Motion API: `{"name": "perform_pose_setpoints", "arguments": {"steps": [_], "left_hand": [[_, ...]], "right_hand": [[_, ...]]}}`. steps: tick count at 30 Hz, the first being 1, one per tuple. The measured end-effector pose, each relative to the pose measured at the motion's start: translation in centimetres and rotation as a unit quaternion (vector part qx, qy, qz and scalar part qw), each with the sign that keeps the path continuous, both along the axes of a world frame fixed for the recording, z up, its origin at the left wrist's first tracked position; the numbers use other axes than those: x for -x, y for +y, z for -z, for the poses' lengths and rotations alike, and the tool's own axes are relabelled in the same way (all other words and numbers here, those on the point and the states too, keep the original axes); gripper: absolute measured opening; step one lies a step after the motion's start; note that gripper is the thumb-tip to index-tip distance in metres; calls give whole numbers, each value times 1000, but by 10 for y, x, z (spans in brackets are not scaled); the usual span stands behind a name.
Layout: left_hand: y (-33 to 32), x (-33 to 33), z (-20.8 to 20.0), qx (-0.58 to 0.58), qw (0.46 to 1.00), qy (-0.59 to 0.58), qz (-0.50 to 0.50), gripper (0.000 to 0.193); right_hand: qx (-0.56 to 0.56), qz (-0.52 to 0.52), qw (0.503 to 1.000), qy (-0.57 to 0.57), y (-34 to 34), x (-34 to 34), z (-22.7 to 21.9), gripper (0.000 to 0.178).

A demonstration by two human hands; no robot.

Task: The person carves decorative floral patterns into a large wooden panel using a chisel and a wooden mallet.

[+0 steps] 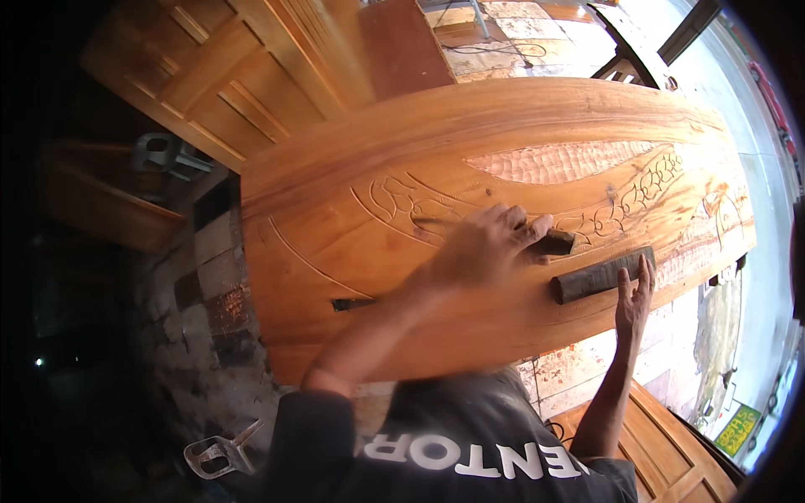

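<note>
A large wooden door panel (360, 327) with carved lines lies flat before me. Blurred by motion, my left hand (490, 243) is closed over a small dark block (557, 244) pressed to the wood beside a row of carved leaf shapes (637, 191); the block's near part is hidden by the fingers. To the right of it lies a dark, rounded roll (599, 277), probably an abrasive sheet curled up. My right hand (635, 298) has its fingers stretched out against the roll's right part, not wrapped round it. A chiselled, pale hollow (562, 162) is farther up the panel.
A dark slot or strip (352, 303) shows near my left forearm. Panelled wooden doors stand at the far left (243, 80) and lie at the lower right (671, 444). Plastic stools (172, 155) are on the left. A cable (503, 52) crosses the tiled floor beyond.
</note>
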State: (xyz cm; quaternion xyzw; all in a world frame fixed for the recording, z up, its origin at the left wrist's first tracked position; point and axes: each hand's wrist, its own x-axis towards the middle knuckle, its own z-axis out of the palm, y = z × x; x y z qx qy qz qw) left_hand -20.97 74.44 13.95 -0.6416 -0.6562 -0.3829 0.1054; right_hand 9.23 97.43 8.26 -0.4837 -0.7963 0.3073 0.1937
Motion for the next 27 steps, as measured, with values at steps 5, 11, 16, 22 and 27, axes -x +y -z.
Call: {"name": "perform_pose_setpoints", "arguments": {"steps": [5, 11, 16, 22, 27], "left_hand": [[21, 50, 51, -13, 1000, 9, 24, 71], [38, 93, 70, -60, 998, -4, 17, 51], [42, 119, 70, -84, 996, 7, -2, 51], [53, 123, 69, -91, 995, -33, -14, 56], [54, 125, 65, -98, 992, -47, -59, 57]], "right_hand": [[-65, 107, 992, -21, -43, 49, 18, 115], [-38, 133, 990, -22, -40, 40, 9, 115], [-5, 172, 979, -113, -62, 47, -11, 115], [142, 189, 971, 33, -59, 15, -18, 94], [271, 218, 883, 316, -88, 39, -40, 70]]}}
